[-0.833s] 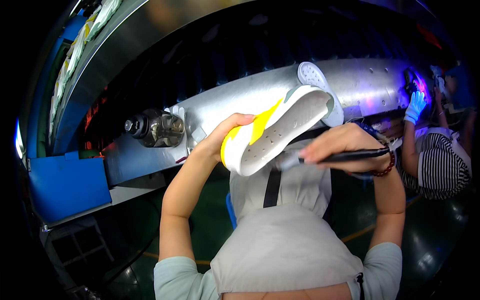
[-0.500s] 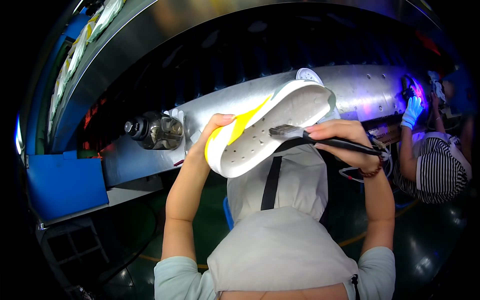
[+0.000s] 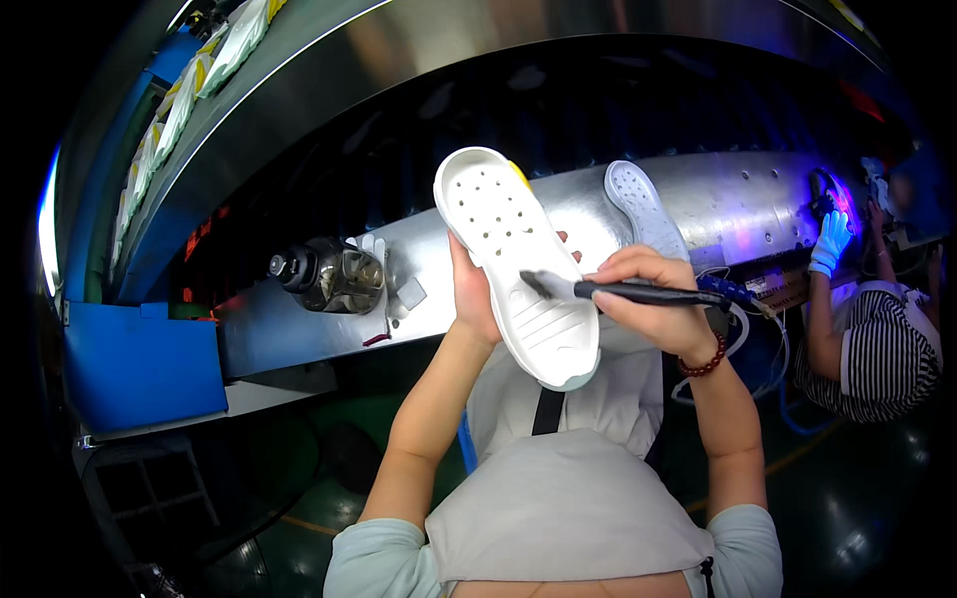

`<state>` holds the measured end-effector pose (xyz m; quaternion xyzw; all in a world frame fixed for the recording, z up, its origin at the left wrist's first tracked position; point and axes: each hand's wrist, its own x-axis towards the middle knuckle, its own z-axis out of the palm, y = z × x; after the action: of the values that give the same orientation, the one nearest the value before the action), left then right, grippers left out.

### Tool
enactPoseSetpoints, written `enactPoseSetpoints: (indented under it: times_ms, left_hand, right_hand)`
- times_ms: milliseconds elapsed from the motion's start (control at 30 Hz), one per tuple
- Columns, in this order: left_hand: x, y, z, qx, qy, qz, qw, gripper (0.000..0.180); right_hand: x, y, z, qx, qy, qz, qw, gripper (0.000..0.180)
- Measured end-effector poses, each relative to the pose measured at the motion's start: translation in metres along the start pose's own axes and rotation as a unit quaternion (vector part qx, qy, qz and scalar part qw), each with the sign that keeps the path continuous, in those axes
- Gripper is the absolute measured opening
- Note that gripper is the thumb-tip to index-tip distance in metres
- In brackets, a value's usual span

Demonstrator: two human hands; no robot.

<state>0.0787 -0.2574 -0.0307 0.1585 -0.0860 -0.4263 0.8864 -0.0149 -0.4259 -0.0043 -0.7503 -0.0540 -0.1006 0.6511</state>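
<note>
White moulded shoe piece [image 3: 511, 235], long and sole-shaped, one: small round holes in the wider far half, slanting ridges in the nearer half, yellow patch at the far right edge, pale grey-green at the near tip. Location: raised in front of the body, above the near edge of the long brushed-metal bench [image 3: 713, 184].

Left hand [image 3: 476, 297], bare: curled round the piece from behind, palm at its left edge, fingertips showing past its right edge. This support from beneath seems chosen to leave the upward face uncovered.

Right hand [image 3: 653, 304], bare, dark red bead bracelet [image 3: 704, 361] at the wrist: thumb and fingers pinching a black-handled flat brush [image 3: 638, 292] near its bristle end, a hold that probably favours fine control. Dark bristles, blurred, lie over the middle of the piece; whether they press on it cannot be told.

Position to grip: piece within the left hand's curl, its holed half reaching beyond the fingers, its ridged half extending back toward the body; the right hand just beside its right edge.

Also on the bench: second white holed piece [image 3: 638, 199], beyond the right hand; dark transparent bottle with black cap [image 3: 342, 276], left.
</note>
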Motion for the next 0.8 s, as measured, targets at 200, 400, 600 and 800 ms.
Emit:
enactPoseSetpoints:
  times_ms: [200,400,600,800]
  left_hand:
    - [0.004,0.001,-0.004,0.043,0.102,0.005,0.994,0.083]
    - [-0.005,0.007,0.006,0.040,0.096,0.019,0.994,0.084]
    - [0.007,0.006,0.019,0.038,-0.007,0.073,0.997,0.083]
    - [0.003,0.020,0.030,0.100,0.051,0.105,0.988,0.086]
  right_hand:
    - [-0.002,-0.008,0.029,-0.254,0.010,-0.281,0.925,0.015]
    - [-0.010,-0.028,0.005,-0.091,-0.135,-0.181,0.970,0.014]
    - [-0.007,-0.030,0.020,-0.079,-0.060,-0.197,0.975,0.018]
    - [-0.019,-0.011,-0.006,-0.018,-0.004,-0.039,0.999,0.022]
